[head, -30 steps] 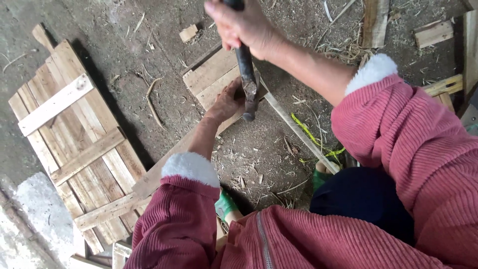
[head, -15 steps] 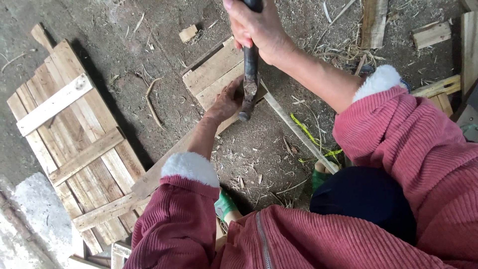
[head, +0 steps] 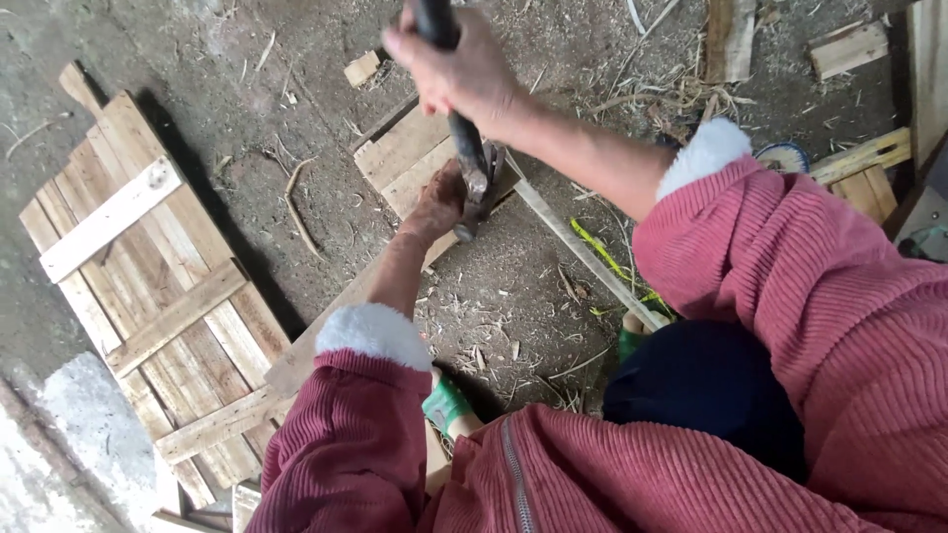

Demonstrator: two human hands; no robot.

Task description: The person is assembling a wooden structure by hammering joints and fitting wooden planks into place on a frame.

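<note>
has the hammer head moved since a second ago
No, barely. The hammer in the right hand sits by the left hand on the plank piece, as before.

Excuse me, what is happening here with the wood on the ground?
A person in a red jacket crouches over wooden slats on the dirt floor. The right hand grips a hammer, its head down by the wood. The left hand rests on the slats beside it. A finished slatted panel lies nearby.
</note>
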